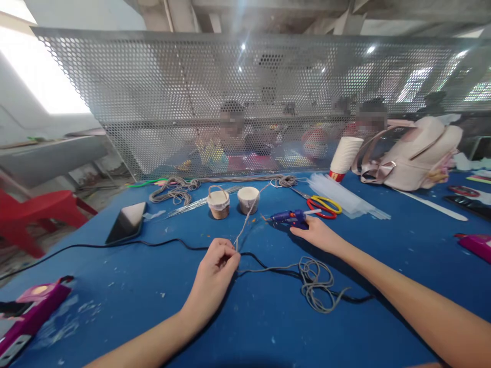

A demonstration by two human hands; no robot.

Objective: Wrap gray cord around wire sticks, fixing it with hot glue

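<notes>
My left hand [218,268] is closed, thumb and fingers pinching a thin grey cord [246,221]. The cord runs up past the right-hand small cup [245,206], which looks wrapped in cord. Beside that cup stands another small cup [220,210] with a thin arched handle and a pale rim. To the right, my right hand [320,235] has its fingers around the back of a blue glue gun [283,218], which lies low over the table with its nozzle toward the cups. A pale glue stick [312,211] pokes out of its rear. Some right fingers are hidden behind the gun.
Scissors [325,205], clear glue sticks [345,194], stacked paper cups [345,156] and a backpack [418,153] lie at the right. A phone [127,221] is at the left. Loose cord [316,283] and a black cable [161,242] cross the table. A perforated metal screen [153,102] stands behind.
</notes>
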